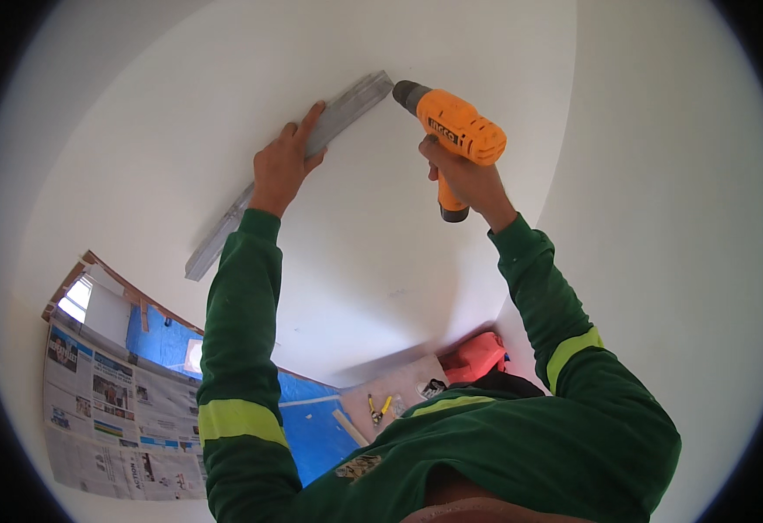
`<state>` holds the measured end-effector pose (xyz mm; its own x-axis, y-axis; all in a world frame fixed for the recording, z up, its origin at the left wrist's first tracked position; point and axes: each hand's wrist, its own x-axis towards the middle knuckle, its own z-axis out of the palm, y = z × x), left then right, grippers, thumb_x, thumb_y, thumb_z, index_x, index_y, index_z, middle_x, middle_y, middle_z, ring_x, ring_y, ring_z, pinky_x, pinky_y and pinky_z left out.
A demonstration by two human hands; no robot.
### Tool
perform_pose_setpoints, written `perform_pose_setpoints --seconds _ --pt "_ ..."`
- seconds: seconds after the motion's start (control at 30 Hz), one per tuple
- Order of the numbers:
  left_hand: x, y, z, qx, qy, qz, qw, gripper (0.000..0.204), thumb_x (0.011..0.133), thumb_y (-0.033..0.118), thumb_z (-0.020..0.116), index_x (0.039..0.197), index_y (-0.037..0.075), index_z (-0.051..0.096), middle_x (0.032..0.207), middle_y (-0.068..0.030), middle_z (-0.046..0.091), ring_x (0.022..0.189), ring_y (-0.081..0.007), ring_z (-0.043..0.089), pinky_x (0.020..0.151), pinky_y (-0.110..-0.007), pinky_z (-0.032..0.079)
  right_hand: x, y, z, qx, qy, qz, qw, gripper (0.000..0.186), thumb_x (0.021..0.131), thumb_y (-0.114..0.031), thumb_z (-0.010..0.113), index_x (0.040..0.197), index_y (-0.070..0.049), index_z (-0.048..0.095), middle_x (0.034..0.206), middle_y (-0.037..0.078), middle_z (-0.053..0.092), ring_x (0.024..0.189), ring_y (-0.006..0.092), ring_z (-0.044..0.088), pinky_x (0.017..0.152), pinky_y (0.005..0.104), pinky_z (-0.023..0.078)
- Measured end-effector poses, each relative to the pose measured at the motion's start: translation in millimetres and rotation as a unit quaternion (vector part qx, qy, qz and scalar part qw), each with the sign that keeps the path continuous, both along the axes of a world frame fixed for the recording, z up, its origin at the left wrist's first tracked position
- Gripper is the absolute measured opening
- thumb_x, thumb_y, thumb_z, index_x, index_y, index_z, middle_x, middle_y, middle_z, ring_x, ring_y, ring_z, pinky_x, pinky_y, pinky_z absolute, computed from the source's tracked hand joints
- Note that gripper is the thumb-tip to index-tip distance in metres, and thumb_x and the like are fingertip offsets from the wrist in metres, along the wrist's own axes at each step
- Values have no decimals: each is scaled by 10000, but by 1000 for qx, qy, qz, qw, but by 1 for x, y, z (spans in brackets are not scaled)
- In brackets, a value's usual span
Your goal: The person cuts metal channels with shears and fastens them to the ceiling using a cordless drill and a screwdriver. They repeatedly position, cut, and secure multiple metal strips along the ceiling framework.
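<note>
A: Where is the grey metal strip (351, 107)?
B: Slanting across the white surface (355, 253), its upper end just beside the chuck of the orange drill (460, 122). The left hand (284, 170) pinches it near the middle, thumb on one edge, fingers along the other.
A: And the right hand (467, 177)?
B: Wrapped around the drill's handle. I can't tell whether the drill's tip touches the strip.
A: What could go wrong?
B: The strip might twist or slide, I'd judge, because one hand steadies it well away from the end by the drill. The drill might also skid off that narrow end if pushed at a tilt.
A: Any containers?
B: None I can be sure of. The red bundle (476, 356) may be a bag, but its contents don't show. The yellow-handled pliers (385, 406) lie loose on a pale board (403, 379).
</note>
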<state>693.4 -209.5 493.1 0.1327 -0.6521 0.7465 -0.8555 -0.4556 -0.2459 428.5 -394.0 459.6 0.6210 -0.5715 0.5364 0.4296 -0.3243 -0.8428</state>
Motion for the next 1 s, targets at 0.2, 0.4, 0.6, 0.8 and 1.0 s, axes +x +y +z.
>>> perform_pose_setpoints --seconds 0.2,0.4,0.6,0.8,1.0 --pt "8 2 0 -28 -23 -8 999 948 874 317 901 1681 403 411 922 -36 655 723 -252 708 604 -399 602 -3 -4 14 -59 49 -25 997 169 971 -181 740 1076 -62 680 858 -13 676 684 106 655 647 310 567" --pt "2 -1 -4 -10 4 -12 1000 968 856 285 913 1677 408 416 945 -37 658 743 -258 712 629 -399 610 -16 -10 20 -147 94 -84 981 227 972 -206 742 1107 -33 684 843 10 681 679 122 639 646 319 559" --pt "-1 1 -1 -16 27 -16 999 961 858 264 908 1673 414 424 954 -33 664 765 -248 717 669 -384 615 -15 -10 16 -168 107 -104 974 220 980 -210 751 1094 -33 686 834 21 686 691 137 642 658 327 562" --pt "-1 0 -5 -10 24 -17 1000 968 849 269 913 1672 419 426 949 -31 660 741 -250 709 651 -388 605 -20 -18 30 -226 122 -111 960 221 974 -220 757 1074 -33 695 781 34 677 639 154 636 636 340 570" --pt "2 -2 -7 -16 13 -15 1000 977 844 262 911 1676 419 423 929 -21 648 722 -241 703 620 -381 588 -32 -28 54 -315 200 -137 918 249 947 -212 794 1105 -38 709 795 59 720 639 194 683 651 345 603"
